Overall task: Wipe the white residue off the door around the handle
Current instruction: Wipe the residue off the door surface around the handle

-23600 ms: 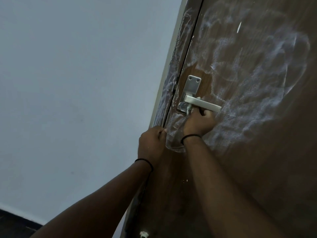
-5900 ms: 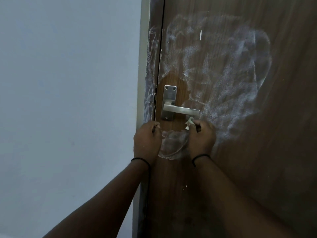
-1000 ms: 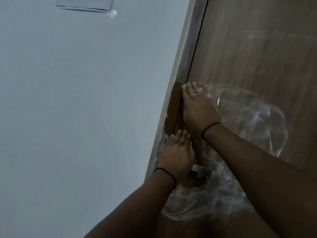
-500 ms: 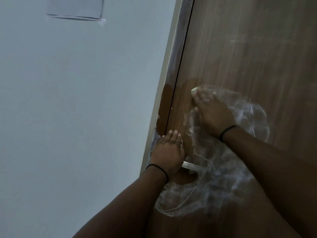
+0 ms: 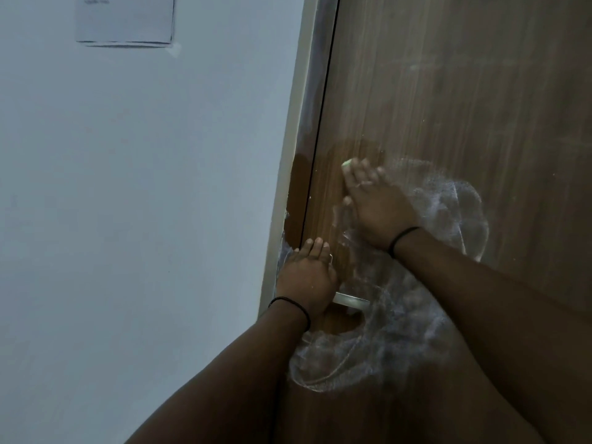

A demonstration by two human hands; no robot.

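Note:
A brown wooden door [image 5: 448,91] carries a cloudy ring of white residue [image 5: 400,331] around its metal handle [image 5: 350,301]. My right hand [image 5: 374,203] lies flat on the door above the handle, at the residue's upper left. It presses a small white wipe [image 5: 346,163] that peeks out past the fingertips. The fingers look blurred. The wood beside this hand is darker and free of residue. My left hand [image 5: 306,280] rests flat on the door's edge with fingers straight, holding nothing and hiding the handle's plate.
The door frame [image 5: 298,139] runs along the door's left side, with white smears low down beside my left hand. A pale wall [image 5: 144,187] fills the left, with a paper notice [image 5: 125,19] stuck near the top.
Within the last second my right hand slid with the wipe from the door's edge rightward onto the panel. My left hand has stayed by the handle. The view tilted slightly.

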